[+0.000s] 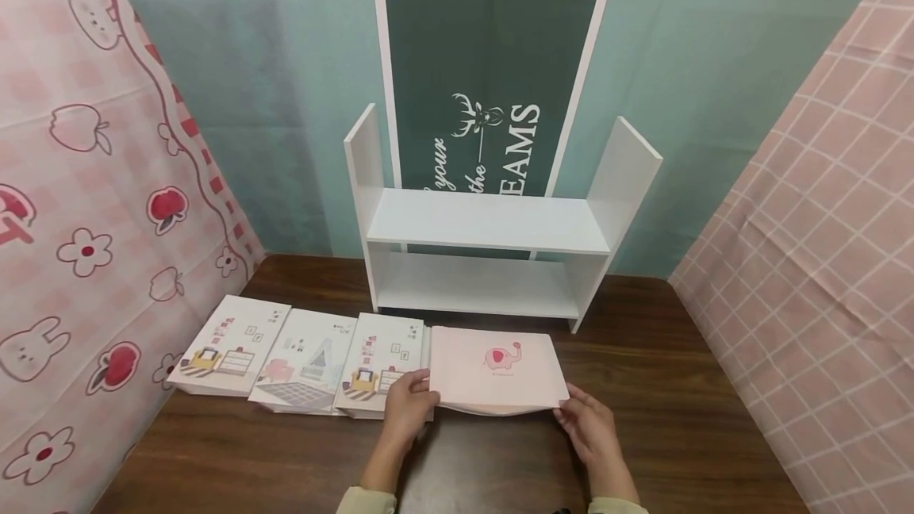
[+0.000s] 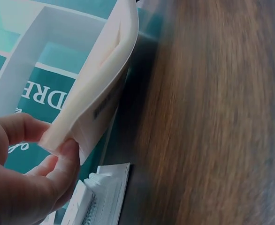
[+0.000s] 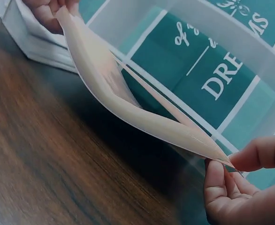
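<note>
A pink notebook (image 1: 493,371) with an elephant on its cover is held between my two hands, in front of the shelf. My left hand (image 1: 410,409) pinches its near left corner between thumb and fingers. At the near right corner my right hand (image 1: 589,427) pinches it the same way. Both wrist views show the notebook (image 2: 97,84) raised off the wooden table, its pages (image 3: 128,112) sagging in a curve between the corners. Beside the left hand lies a white notebook (image 1: 378,363) with a yellow armchair picture.
A white two-tier desk shelf (image 1: 485,220) stands at the back. Left of my hands, white illustrated notebooks (image 1: 307,359) lie in a row of stacks on the brown table (image 1: 678,419). Patterned cloths hang at the left (image 1: 86,205), right (image 1: 821,220) and back.
</note>
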Demonstrator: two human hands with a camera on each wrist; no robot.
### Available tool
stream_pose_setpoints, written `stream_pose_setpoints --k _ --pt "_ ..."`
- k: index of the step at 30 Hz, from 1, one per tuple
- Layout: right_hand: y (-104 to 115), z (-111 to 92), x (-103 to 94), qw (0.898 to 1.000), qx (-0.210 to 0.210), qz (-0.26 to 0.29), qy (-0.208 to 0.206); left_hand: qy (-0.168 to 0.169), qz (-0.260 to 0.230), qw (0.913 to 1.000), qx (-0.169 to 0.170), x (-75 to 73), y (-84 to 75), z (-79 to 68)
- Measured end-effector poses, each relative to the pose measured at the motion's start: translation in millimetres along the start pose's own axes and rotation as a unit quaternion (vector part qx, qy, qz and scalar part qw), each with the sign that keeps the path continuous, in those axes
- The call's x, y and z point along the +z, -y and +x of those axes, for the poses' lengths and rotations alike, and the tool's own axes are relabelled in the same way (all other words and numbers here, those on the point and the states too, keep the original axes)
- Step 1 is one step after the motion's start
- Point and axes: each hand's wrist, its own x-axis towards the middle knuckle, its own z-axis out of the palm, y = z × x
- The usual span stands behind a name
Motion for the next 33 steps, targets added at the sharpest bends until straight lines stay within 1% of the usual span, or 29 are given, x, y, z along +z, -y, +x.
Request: stream_pose_setpoints --k 4,6,8,12,14,15,16,18,21,22,25,27,28,29,33 --pt "2 -4 -0.4 0.999 0.022 0.048 0.013 -0.010 -0.028 0.9995 0.008 0.7 0.6 -3.7" --pt "3 -6 0.0 0.998 0.028 0.060 0.023 -0.014 -0.038 0.9991 0.009 0.0 1.2 -5.4" --pt "4 -8 0.4 0.997 0.030 0.061 0.035 -0.017 -0.047 0.9987 0.011 -1.0 1.3 -6.8" --pt "8 -12 1.6 0.995 0.023 0.075 0.060 -0.014 -0.066 0.9977 0.008 -3.6 -0.7 -8.2" --pt "11 -14 1.7 0.992 0.016 0.094 0.078 -0.008 -0.071 0.9974 0.009 -5.2 -3.9 -8.8" --pt "13 -15 1.5 0.990 0.013 0.105 0.089 -0.004 -0.073 0.9972 0.012 -6.5 -10.0 -11.6" --pt "15 -16 1.1 0.989 0.009 0.112 0.101 0.000 -0.074 0.9972 0.014 -7.5 -11.6 -11.7" --pt "19 -18 -0.5 0.984 0.010 0.124 0.123 0.009 -0.074 0.9970 0.020 -9.4 -15.4 -12.7" --pt "26 -20 -3.5 0.975 0.021 0.136 0.173 0.015 -0.076 0.9966 0.028 -12.2 -21.9 -14.5" --pt "28 -20 -4.2 0.971 0.025 0.140 0.192 0.017 -0.077 0.9965 0.028 -12.9 -19.8 -12.5" --pt "35 -21 -4.9 0.954 0.031 0.159 0.251 0.018 -0.077 0.9963 0.032 -15.9 -27.4 -14.5" --pt "38 -22 -2.7 0.948 0.030 0.167 0.269 0.022 -0.073 0.9964 0.036 -18.5 -32.2 -15.3" --pt "40 -22 -1.1 0.947 0.030 0.168 0.273 0.025 -0.073 0.9964 0.036 -19.8 -34.7 -15.5" --pt "41 -24 0.8 0.949 0.029 0.166 0.266 0.028 -0.071 0.9964 0.036 -21.2 -37.1 -15.9" --pt "50 -31 11.9 0.966 0.040 0.151 0.208 0.036 -0.072 0.9961 0.035 -26.1 -45.4 -15.5"
